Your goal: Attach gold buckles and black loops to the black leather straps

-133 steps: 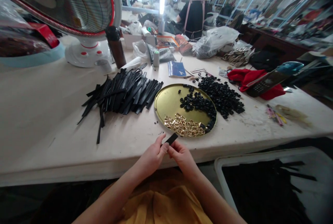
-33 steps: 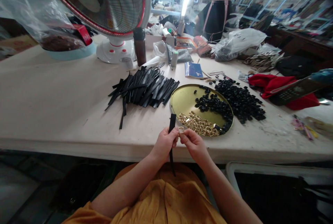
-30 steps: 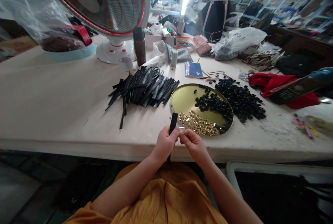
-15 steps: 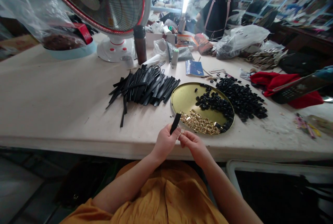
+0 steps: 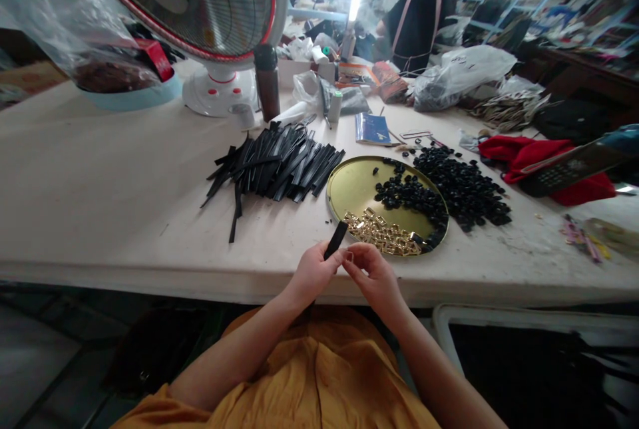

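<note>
At the tabletop's (image 5: 124,203) near edge, my left hand (image 5: 313,276) grips one flat black strip (image 5: 335,240); my right hand (image 5: 375,277) pinches one small loop (image 5: 349,256) at the fingertips. Just beyond, one rounded, smooth gold tray (image 5: 349,183) bears dozens of shiny metal buckles (image 5: 384,236) and glossy black pieces (image 5: 407,193).

Strips (image 5: 272,166) left of tray (image 5: 349,186); buckles (image 5: 384,235) on tray; fan (image 5: 219,91) behind strips.
</note>
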`<action>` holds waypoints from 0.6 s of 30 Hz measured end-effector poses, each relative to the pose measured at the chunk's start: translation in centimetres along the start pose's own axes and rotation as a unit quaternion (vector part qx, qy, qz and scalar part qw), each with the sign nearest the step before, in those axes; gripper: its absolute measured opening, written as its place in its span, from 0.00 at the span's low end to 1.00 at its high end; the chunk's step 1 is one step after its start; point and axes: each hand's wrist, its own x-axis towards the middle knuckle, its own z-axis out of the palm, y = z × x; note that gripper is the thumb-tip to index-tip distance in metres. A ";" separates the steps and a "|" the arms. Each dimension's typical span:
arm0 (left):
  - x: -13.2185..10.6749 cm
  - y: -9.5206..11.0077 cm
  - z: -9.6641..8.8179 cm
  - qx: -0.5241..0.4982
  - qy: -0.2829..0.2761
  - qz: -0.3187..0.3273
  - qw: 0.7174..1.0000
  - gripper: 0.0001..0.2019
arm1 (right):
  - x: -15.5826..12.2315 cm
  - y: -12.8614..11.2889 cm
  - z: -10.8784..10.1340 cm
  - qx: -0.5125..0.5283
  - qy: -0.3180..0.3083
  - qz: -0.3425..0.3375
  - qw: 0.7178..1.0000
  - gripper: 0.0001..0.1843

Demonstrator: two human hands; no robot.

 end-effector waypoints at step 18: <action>-0.4 0.1 -0.1 0.057 0.000 0.064 0.996 0.13 | -0.2 -0.3 -0.3 0.188 -0.103 0.152 0.965 0.14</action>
